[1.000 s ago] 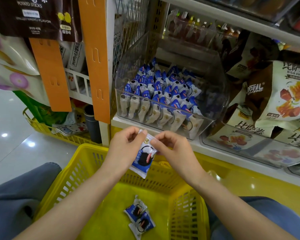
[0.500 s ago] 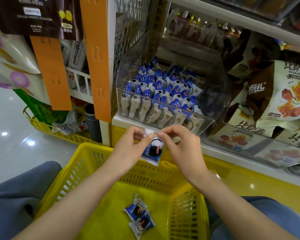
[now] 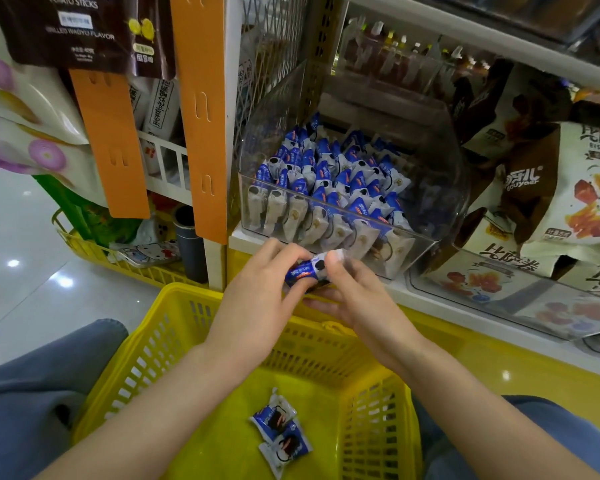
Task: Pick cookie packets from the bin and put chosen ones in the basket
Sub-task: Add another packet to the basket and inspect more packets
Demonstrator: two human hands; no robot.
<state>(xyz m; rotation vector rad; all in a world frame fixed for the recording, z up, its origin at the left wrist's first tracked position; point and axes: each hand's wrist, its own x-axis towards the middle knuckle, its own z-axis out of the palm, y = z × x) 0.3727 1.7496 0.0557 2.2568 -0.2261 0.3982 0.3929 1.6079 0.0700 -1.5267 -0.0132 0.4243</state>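
Since a second ago our hands have lifted the cookie packet (image 3: 307, 270) toward the bin and turned it from hanging upright to lying sideways.

We hold the blue-and-white packet between both hands, just in front of the clear bin's (image 3: 426, 242) near wall and above the far rim of the yellow basket (image 3: 191, 299). Our left hand (image 3: 260, 299) pinches its left end with narrow fingers; our right hand (image 3: 352, 294) pinches the right end, lower fingers loosely spread. Two packets (image 3: 279, 433) already lie on the basket floor, near us. To inspect well, we judge a light grip and a slow turn best, keeping the packet over the basket.
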